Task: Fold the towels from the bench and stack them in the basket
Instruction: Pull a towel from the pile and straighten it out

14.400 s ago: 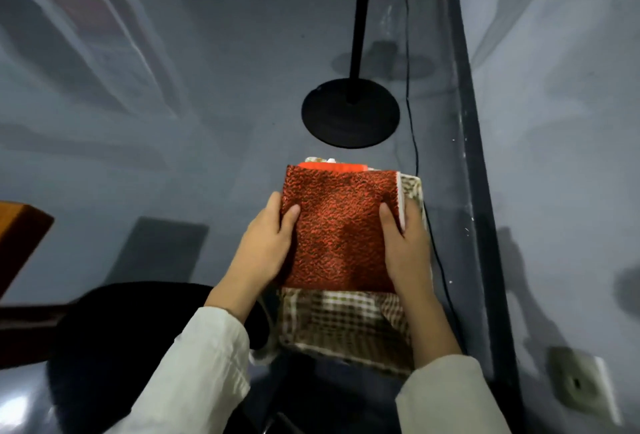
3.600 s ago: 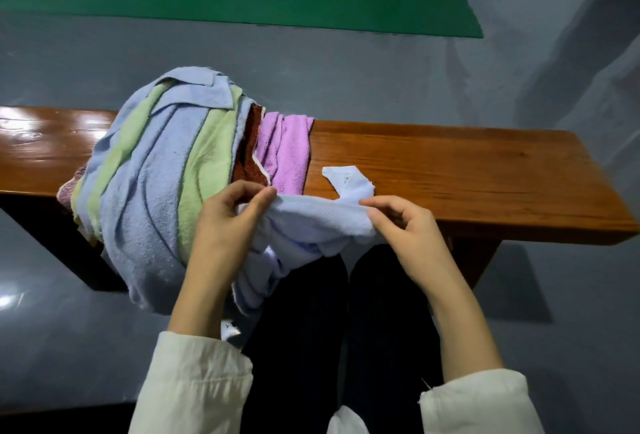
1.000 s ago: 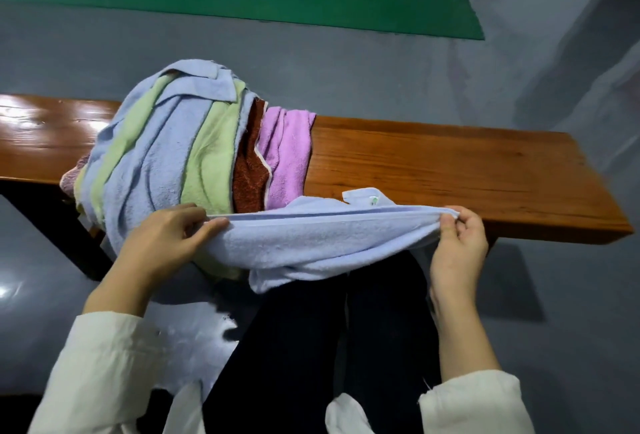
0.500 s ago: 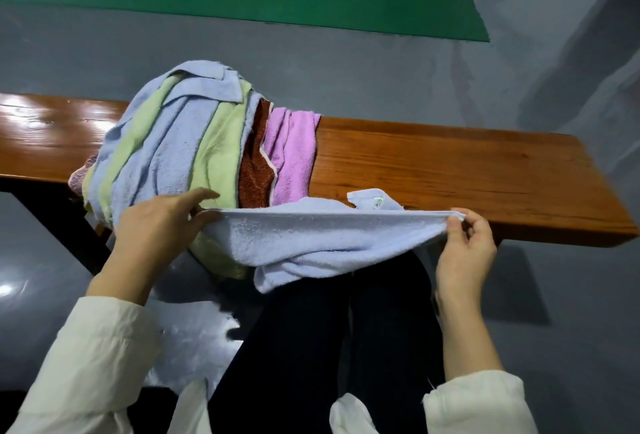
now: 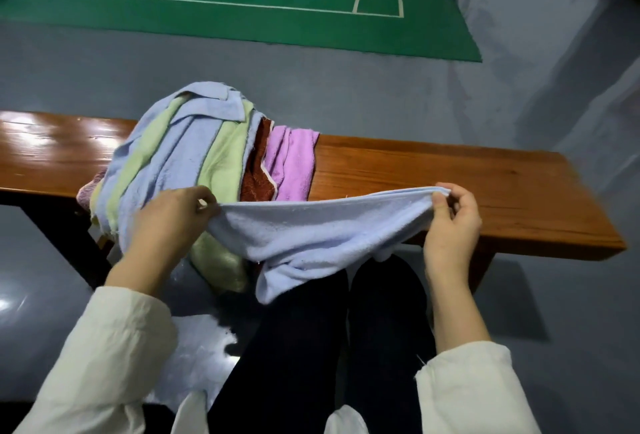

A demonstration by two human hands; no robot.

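A light blue towel [image 5: 311, 229] hangs stretched between my hands above my knees, in front of the wooden bench [image 5: 450, 184]. My left hand [image 5: 173, 222] pinches its left top corner and my right hand [image 5: 453, 222] pinches its right top corner. The top edge is pulled taut and the rest sags in loose folds. A heap of unfolded towels [image 5: 187, 163] in blue, green, brown and pink lies on the bench behind my left hand. The basket is out of view.
The bench top to the right of the heap is bare wood up to its right end [image 5: 588, 236]. Grey floor surrounds the bench, with a green court mat [image 5: 242, 0] beyond. My dark-trousered legs [image 5: 329, 347] fill the space below the towel.
My hands have pulled the blue towel's top edge wider and a little higher. The white label tab that stuck up at its middle no longer shows.
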